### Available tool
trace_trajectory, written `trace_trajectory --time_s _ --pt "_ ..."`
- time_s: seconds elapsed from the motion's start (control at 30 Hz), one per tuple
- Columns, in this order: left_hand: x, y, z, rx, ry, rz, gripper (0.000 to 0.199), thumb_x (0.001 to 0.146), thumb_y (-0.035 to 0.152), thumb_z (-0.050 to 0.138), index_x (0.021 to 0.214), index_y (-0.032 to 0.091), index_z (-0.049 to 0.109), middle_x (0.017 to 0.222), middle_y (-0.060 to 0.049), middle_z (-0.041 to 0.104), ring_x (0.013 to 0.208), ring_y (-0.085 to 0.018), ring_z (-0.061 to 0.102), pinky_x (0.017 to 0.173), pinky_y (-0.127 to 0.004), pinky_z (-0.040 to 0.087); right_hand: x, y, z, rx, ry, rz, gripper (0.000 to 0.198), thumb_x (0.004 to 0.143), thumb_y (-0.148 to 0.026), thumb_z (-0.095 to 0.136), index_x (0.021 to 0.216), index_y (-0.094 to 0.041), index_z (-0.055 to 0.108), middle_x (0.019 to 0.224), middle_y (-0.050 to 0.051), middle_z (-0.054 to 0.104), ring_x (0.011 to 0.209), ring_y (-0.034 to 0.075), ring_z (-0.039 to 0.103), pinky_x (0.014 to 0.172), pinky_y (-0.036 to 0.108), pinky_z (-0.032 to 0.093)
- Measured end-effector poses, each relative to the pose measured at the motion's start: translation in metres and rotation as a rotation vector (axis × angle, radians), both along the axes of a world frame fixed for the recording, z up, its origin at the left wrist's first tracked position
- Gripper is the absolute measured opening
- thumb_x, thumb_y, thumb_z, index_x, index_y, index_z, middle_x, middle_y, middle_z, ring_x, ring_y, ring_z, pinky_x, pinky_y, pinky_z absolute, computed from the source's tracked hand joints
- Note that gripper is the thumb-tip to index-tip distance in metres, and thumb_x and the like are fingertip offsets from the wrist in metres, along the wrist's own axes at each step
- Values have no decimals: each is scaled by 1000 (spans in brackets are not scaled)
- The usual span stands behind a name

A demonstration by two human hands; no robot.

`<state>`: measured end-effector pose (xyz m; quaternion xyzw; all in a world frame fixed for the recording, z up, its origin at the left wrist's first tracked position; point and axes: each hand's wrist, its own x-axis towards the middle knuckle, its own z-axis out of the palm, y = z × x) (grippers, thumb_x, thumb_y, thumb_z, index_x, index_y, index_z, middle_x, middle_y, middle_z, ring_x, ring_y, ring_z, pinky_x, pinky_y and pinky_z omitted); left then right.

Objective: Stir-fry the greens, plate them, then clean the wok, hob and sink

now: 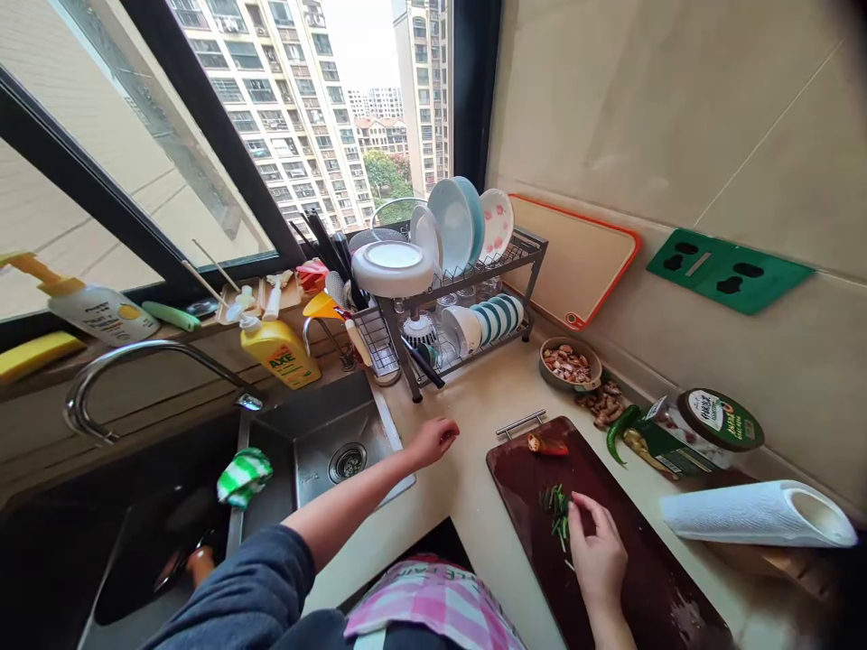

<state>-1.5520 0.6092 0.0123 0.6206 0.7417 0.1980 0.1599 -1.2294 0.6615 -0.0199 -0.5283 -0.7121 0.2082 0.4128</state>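
Note:
My right hand [597, 546] is over a dark red-brown cutting board [629, 533], thumb and fingertips pinched together at the edge of a small pile of cut green pepper strips [556, 506]. Exactly how many strips lie between the fingertips is hidden. A piece of red pepper [547, 446] lies farther up the board, near its metal handle [521, 424]. My left hand [433, 442] is over the counter between sink and board, its fingers curled in, with nothing visible in them.
At the left is the sink [318, 451] with a faucet [163, 348] and a green-white cloth [245, 477]. A dish rack [474, 280] stands behind. Along the right are a bowl of garlic [570, 363], a green chili [621, 431], a lidded tub [722, 420] and a paper towel roll [751, 513].

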Motion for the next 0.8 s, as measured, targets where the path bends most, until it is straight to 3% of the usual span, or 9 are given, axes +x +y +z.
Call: trace_trajectory --time_s 0.07,0.13,0.23,0.3,0.47,0.67,0.8 --pt "-20 8 16 -13 86 39 16 81 10 52 90 15 65 87 -6 67 75 -15 61 67 -24 46 4 -6 -9 -47 10 -33 43 81 -57 47 80 -19 69 85 12 70 75 25 65 70 36 52" --pt "-47 23 38 -17 187 86 21 85 12 46 96 15 64 95 -9 65 86 -19 61 74 -27 46 8 -13 -19 -92 39 -85 43 81 -56 50 84 -19 69 91 13 70 80 25 65 75 35 51" --pt "-88 56 69 -48 345 125 25 85 10 41 95 12 64 103 -15 62 101 -27 56 85 -37 43 15 -27 -31 -178 112 -196 45 78 -57 51 86 -17 69 93 13 70 84 25 65 79 36 50" --pt "-107 78 79 -85 431 111 27 83 7 39 93 12 65 104 -18 61 106 -31 53 89 -43 41 19 -36 -37 -250 159 -282 47 77 -57 51 89 -15 69 93 14 70 81 24 65 77 36 51" --pt "-122 112 70 -165 576 7 29 81 5 37 87 6 66 95 -24 64 104 -38 54 85 -53 40 33 -48 -44 -395 215 -385 45 75 -49 52 97 -13 66 92 14 70 78 21 66 73 33 52" --pt "-122 113 57 -150 684 -103 35 84 10 31 89 1 64 90 -29 63 92 -38 60 77 -49 43 31 -46 -48 -529 -92 -375 47 66 -30 62 109 -12 62 91 10 65 62 18 63 71 34 52" --pt "-124 112 60 -122 718 -146 39 89 14 24 89 3 60 86 -26 61 86 -35 60 73 -44 43 3 -35 -38 -514 -250 -311 57 66 -27 67 120 -12 55 109 15 59 82 24 64 78 35 50"
